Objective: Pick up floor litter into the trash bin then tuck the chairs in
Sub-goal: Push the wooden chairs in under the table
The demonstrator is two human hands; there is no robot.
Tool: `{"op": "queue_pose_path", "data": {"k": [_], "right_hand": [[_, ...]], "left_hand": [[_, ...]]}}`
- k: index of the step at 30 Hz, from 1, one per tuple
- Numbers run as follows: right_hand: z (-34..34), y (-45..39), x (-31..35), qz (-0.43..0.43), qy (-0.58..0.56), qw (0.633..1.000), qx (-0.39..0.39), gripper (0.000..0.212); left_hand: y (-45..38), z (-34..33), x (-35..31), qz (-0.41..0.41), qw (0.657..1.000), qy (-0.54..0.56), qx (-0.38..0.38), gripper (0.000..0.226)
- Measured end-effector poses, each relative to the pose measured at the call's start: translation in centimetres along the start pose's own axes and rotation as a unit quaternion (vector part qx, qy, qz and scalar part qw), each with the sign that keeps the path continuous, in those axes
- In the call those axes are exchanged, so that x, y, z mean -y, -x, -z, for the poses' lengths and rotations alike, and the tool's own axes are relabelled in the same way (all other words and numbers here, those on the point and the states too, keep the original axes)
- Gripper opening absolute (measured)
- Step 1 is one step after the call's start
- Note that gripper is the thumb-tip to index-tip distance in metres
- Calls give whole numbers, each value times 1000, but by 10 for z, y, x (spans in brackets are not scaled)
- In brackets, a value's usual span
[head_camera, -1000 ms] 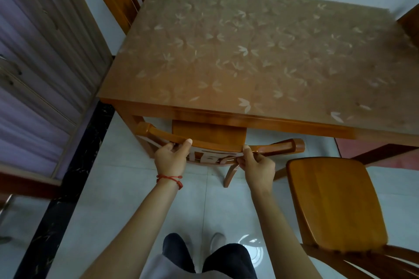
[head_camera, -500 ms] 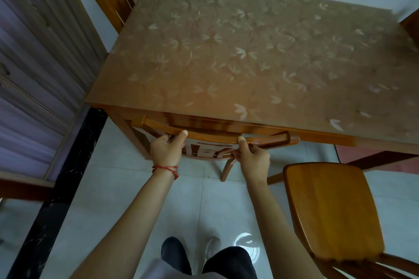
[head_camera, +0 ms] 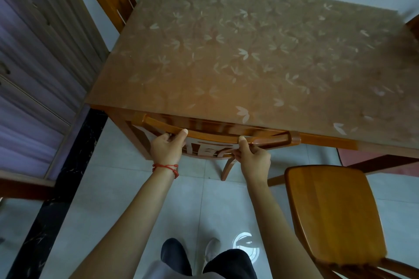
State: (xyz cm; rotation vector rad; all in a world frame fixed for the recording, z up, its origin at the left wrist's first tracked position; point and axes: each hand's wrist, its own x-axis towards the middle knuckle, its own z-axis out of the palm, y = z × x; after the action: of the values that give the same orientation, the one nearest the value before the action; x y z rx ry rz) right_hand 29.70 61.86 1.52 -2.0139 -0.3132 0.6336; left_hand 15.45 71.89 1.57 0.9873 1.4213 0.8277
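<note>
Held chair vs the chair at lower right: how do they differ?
The held chair sits under the table, seat hidden; the lower-right chair stands clear, seat exposed. The left hand and right hand grip the held chair; the lower-right chair is untouched. Both are orange-brown wood.

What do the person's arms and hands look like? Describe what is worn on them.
Both forearms are bare, with no sleeves in view. The left hand has a red braided cord bracelet at the wrist. The right hand and its wrist carry nothing, and no rings show.
</note>
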Motion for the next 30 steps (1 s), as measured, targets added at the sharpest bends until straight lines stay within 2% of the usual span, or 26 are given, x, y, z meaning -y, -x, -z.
{"op": "queue_pose_path", "data": {"k": [8, 14, 18, 23, 27, 30], "right_hand": [[4, 9, 6, -1, 10, 1000, 18, 41], [17, 28, 3, 47, 59, 997, 33, 29], [32, 55, -1, 84, 83, 993, 22, 26], [46, 82, -24, 122, 152, 981, 10, 46], [58, 101, -50, 151, 218, 964, -10, 48], [69, 116, -69, 131, 263, 955, -23, 53]], "left_hand": [[3, 5, -5, 5, 998, -55, 22, 22], [18, 15, -7, -70, 982, -169, 42, 28], [40, 20, 2, -110, 965, -220, 91, 48], [63, 25, 17, -232, 904, -329, 145, 49], [77, 27, 33, -315, 840, -389, 207, 49], [92, 26, 41, -373, 788, -428, 237, 49]]}}
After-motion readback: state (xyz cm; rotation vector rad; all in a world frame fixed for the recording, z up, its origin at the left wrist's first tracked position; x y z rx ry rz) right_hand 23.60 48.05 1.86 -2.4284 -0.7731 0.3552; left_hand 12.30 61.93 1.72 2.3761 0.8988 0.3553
